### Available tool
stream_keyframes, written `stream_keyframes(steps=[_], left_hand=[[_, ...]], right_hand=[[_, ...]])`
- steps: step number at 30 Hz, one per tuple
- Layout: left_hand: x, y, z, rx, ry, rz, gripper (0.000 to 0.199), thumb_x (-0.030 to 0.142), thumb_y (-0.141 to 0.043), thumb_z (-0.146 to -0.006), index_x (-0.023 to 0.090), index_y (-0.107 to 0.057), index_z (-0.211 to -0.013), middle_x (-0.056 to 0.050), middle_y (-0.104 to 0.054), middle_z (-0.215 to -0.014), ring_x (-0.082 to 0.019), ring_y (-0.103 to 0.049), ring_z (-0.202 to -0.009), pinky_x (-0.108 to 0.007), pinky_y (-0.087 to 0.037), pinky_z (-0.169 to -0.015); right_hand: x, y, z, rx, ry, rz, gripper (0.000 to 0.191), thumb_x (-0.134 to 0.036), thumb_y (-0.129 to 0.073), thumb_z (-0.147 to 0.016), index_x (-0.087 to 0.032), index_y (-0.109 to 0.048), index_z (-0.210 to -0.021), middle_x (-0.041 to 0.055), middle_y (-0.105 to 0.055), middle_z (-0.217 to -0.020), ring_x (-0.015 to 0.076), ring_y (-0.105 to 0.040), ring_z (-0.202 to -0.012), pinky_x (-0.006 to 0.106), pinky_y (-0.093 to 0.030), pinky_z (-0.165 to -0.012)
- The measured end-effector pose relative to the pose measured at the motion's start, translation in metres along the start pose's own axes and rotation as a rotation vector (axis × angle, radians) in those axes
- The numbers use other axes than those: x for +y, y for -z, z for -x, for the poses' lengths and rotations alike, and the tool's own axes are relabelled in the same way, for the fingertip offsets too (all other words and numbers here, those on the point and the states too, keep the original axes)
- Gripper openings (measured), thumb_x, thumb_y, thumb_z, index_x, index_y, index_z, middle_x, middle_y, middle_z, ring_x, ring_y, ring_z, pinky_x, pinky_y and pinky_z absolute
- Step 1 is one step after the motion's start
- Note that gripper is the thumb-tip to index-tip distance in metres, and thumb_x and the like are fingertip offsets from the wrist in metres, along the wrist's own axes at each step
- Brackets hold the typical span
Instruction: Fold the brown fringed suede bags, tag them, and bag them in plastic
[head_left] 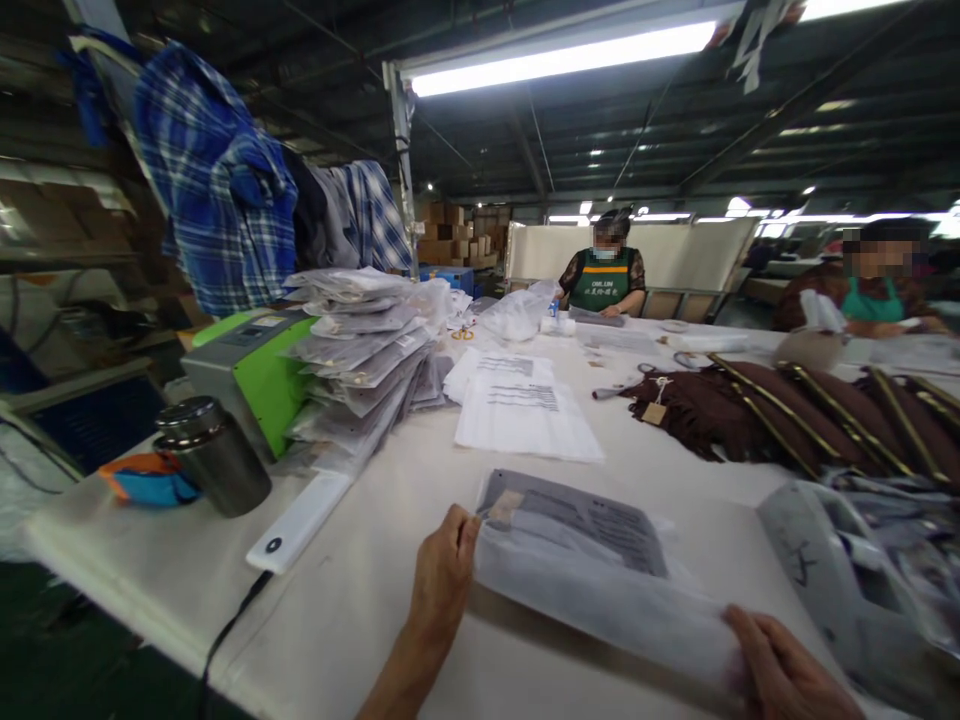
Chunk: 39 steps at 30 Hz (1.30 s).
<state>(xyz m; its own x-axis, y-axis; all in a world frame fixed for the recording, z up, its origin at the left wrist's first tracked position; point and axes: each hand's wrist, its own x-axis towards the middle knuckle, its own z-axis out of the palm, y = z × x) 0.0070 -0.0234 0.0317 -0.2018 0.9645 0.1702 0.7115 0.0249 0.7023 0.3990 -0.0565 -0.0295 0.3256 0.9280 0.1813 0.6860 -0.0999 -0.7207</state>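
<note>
A translucent plastic bag (570, 590) with a dark flat item (600, 520) inside is held just above the white table, tilted toward me. My left hand (448, 560) pinches its left edge between thumb and fingers. At the bag's lower right corner, my right hand (780, 660) grips the plastic, partly cut off by the frame's bottom. A small tan tag shows through the bag near its upper left. Beyond it lie white printed plastic bags (525, 410), flat on the table.
Left, a tall stack of filled bags (360, 350) stands by a green and grey machine (262, 370), a dark flask (214, 455) and a white corded device (300, 525). Brown fringed bags (787, 410) and a grey plastic bin (817, 570) sit right. Two people work across the table.
</note>
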Motion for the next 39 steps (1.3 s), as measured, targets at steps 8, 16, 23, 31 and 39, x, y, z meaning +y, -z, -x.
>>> stream_keyframes(steps=[8,16,23,31,39], left_hand=[[-0.007,-0.020,-0.025,-0.115,0.117,-0.484,0.030,0.028,-0.024,-0.102,0.019,-0.052,-0.108,-0.011,-0.072,-0.082,-0.027,-0.070,-0.080,-0.031,-0.042,-0.067],[-0.002,-0.014,-0.034,-0.160,0.108,-0.659,0.031,0.035,-0.022,-0.103,0.022,-0.050,-0.108,-0.008,-0.073,-0.084,-0.025,-0.071,-0.082,-0.031,-0.046,-0.068],[-0.006,-0.026,-0.057,-0.167,0.047,-0.673,0.028,0.034,-0.032,-0.102,0.020,-0.055,-0.107,-0.010,-0.073,-0.081,-0.029,-0.072,-0.079,-0.035,-0.048,-0.067],[-0.003,-0.018,-0.031,0.036,-0.156,-0.575,0.029,0.029,-0.033,-0.102,0.017,-0.056,-0.115,-0.010,-0.067,-0.113,-0.019,-0.063,-0.105,-0.030,-0.048,-0.090],[0.014,-0.110,0.042,-0.012,-0.834,-0.533,0.076,0.038,-0.066,-0.079,0.043,-0.031,-0.146,-0.002,-0.036,-0.155,-0.040,-0.032,-0.140,-0.070,-0.026,-0.106]], right_hand=[[-0.024,-0.033,0.008,0.056,0.247,0.226,0.029,-0.047,-0.041,-0.091,-0.029,-0.063,-0.083,-0.0016,-0.069,-0.060,0.0212,-0.064,-0.047,0.028,-0.043,-0.043],[-0.019,-0.036,0.011,-0.099,0.073,0.436,0.029,-0.038,-0.032,-0.096,-0.026,-0.058,-0.087,0.0024,-0.069,-0.066,0.0228,-0.068,-0.060,0.029,-0.039,-0.051],[-0.041,-0.033,0.011,-0.233,-0.054,0.535,0.027,-0.039,-0.030,-0.100,-0.026,-0.052,-0.091,0.0042,-0.072,-0.076,0.0259,-0.072,-0.074,0.029,-0.038,-0.057],[-0.052,-0.033,0.007,-0.242,-0.069,0.537,0.024,-0.036,-0.032,-0.100,-0.025,-0.051,-0.091,0.0047,-0.074,-0.083,0.0283,-0.072,-0.081,0.030,-0.036,-0.058],[-0.055,-0.007,0.014,-0.145,-0.020,0.530,0.032,-0.026,-0.041,-0.094,-0.022,-0.051,-0.124,0.0086,-0.075,-0.099,0.0311,-0.071,-0.086,0.035,-0.044,-0.064]])
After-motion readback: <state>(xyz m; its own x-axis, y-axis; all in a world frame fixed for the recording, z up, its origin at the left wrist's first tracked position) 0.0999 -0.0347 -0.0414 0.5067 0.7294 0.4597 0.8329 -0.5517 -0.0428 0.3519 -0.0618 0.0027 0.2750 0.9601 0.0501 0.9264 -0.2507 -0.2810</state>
